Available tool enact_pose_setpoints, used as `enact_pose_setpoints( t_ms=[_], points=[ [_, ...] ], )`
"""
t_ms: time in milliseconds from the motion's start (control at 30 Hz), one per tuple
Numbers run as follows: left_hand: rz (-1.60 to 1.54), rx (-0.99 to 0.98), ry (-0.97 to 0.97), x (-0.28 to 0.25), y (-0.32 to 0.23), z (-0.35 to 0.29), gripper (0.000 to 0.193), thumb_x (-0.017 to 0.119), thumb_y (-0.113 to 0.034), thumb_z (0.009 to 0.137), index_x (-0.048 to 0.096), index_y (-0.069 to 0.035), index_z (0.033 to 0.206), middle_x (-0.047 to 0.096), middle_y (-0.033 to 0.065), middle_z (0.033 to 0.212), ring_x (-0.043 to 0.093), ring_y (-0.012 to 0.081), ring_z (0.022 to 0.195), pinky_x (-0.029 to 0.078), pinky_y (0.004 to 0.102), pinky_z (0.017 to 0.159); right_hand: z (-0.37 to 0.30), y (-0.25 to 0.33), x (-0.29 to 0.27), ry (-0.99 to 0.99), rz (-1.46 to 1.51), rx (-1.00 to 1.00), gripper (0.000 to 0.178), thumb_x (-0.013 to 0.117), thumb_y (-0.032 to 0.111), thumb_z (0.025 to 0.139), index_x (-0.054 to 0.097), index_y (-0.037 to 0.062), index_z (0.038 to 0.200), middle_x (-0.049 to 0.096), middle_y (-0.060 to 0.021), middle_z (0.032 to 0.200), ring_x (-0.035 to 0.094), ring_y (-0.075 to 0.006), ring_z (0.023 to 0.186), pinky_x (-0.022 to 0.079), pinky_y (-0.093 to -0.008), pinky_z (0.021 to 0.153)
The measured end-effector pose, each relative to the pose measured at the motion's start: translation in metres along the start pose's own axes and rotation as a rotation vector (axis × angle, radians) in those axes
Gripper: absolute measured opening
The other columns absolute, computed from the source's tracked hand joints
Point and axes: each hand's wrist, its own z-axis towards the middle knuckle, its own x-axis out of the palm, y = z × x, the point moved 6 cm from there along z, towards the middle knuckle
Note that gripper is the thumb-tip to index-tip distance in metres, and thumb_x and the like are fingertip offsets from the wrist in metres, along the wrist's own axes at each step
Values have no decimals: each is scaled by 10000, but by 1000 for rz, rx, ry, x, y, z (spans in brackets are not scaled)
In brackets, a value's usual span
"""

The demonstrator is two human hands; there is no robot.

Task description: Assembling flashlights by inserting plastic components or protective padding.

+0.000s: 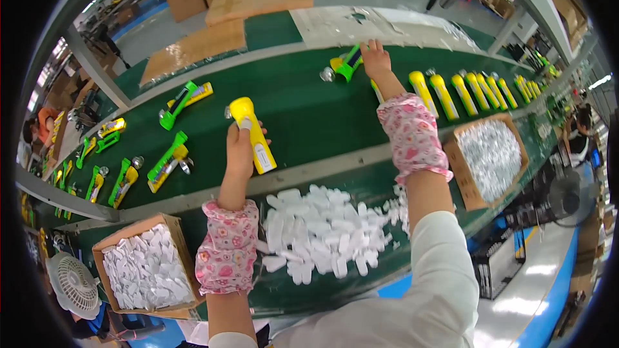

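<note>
Left hand [240, 148] is wrapped around a glossy yellow plastic flashlight [253, 132] with a white label strip, and right hand [376, 59] touches a green-and-yellow flashlight [347, 64] at the green conveyor belt [303, 106]'s far edge, grip unclear. White plastic pieces [322, 232] are piled along the near edge.

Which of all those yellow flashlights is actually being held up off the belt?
The yellow flashlight in the left hand; the others lie on the green belt.

Left hand [239, 148] covers yellow plastic torch [253, 132] lower body; green-yellow torch parts [347, 64] at 12 o'clock half behind right hand [376, 58]; far-right yellow row [525, 87] too small.
</note>
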Motion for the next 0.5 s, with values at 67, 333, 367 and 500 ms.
enact_pose_setpoints(
  t_ms=[67,333,367,500],
  points=[
    [27,-45,-21,-10,9,19,312,465,-220,988,477,-1,1211,614,120,1017,613,189,850,547,348,730,25,9,38,21,21,19,407,506,180,899,487,189,1305,410,-102,1422,287,-312,1400,381,-520,1033],
    [1201,180,-204,-43,17,32,500,697,-235,826,545,34,1218,571,198,1101,559,324,974,458,411,861,9,48,3,126,16,-467,360,699,201,711,637,168,1064,595,-47,1050,538,-248,1119,233,-604,1091],
    [1428,390,-346,-27,-4,10,533,730,-229,782,550,34,1209,530,219,1121,523,356,997,444,433,867,-8,53,-23,169,88,-472,373,704,216,692,639,161,1055,588,-53,1016,553,-259,1086,234,-610,1088],
    [539,-15,189,43,-3,-69,384,669,-251,886,584,-14,1177,590,144,1107,572,217,946,484,314,769,-88,66,-137,228,536,-470,428,750,269,647,652,115,1034,562,-100,945,613,-296,909,448,-531,886]
  ],
)
